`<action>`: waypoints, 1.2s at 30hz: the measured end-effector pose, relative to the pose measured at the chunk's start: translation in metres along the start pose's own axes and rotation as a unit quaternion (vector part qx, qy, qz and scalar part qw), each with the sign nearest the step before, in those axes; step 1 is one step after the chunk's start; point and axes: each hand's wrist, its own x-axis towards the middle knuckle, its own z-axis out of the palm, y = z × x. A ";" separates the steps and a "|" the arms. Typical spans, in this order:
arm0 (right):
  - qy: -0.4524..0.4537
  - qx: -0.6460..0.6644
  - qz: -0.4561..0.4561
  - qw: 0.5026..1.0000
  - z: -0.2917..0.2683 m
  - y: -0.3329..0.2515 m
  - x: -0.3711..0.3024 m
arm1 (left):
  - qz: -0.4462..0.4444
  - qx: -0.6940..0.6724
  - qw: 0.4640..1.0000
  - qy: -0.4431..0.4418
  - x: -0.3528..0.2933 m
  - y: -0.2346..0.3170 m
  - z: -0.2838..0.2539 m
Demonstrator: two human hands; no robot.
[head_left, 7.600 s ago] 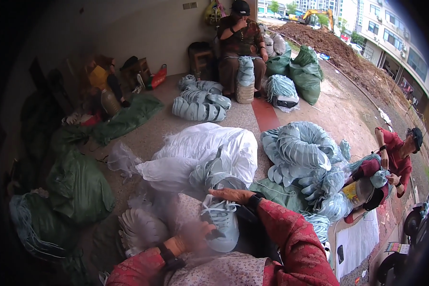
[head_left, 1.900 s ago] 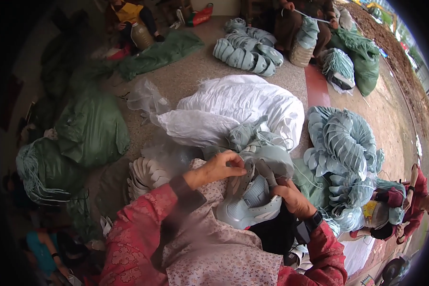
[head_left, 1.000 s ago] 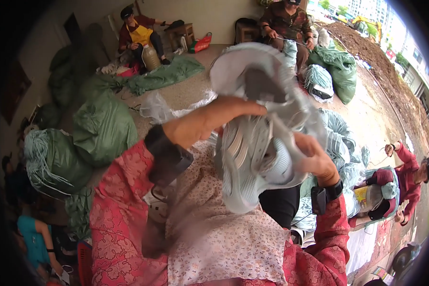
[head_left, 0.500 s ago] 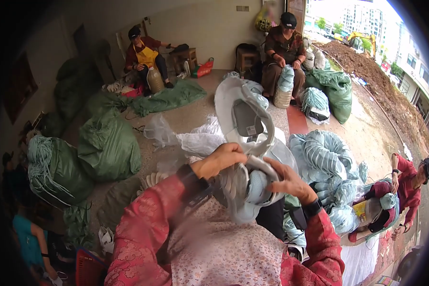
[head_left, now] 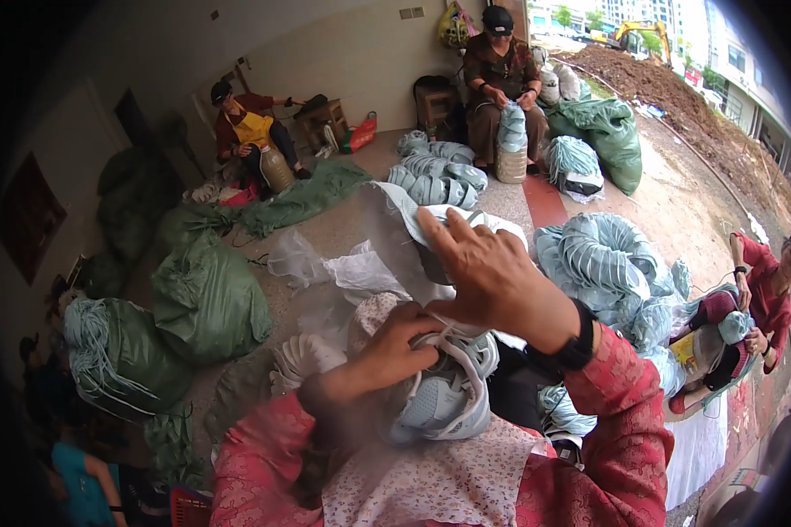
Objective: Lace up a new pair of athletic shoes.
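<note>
Two pale shoe uppers are in front of my chest. The light-blue upper (head_left: 444, 404) lies low against my flowered apron, its opening and eyelet edges facing up. My left hand (head_left: 391, 351) is closed on its upper edge, the fingers curled in at the opening. Just beyond, a grey-white upper (head_left: 391, 228) stands tilted, partly covered by my right hand (head_left: 497, 272). That hand is open over it, fingers spread and the thumb pointing toward my left hand. What lies under the right palm is hidden.
Stacked pale-blue uppers (head_left: 602, 255) lie in coils at the right, with more stacks (head_left: 435, 171) ahead. Green sacks (head_left: 211, 299) stand at left. A person (head_left: 501, 79) handles uppers over a plastic jug ahead; others sit at far left (head_left: 255, 132) and right (head_left: 756, 299).
My right hand has moved up and left, its fingers spreading over the grey-white upper. That upper has swung lower and leftward. My left hand has come down nearer my apron with the light-blue upper.
</note>
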 end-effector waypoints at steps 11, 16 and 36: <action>0.264 0.220 0.282 0.896 0.030 0.055 -0.197 | 0.106 0.073 0.989 -0.069 0.009 0.017 0.002; 0.076 0.410 0.499 0.760 0.093 0.038 -0.318 | 0.135 0.137 0.976 -0.105 0.023 0.038 0.032; -0.133 -0.112 0.170 0.970 -0.023 0.026 -0.169 | -0.081 0.009 0.981 -0.177 0.091 0.060 0.026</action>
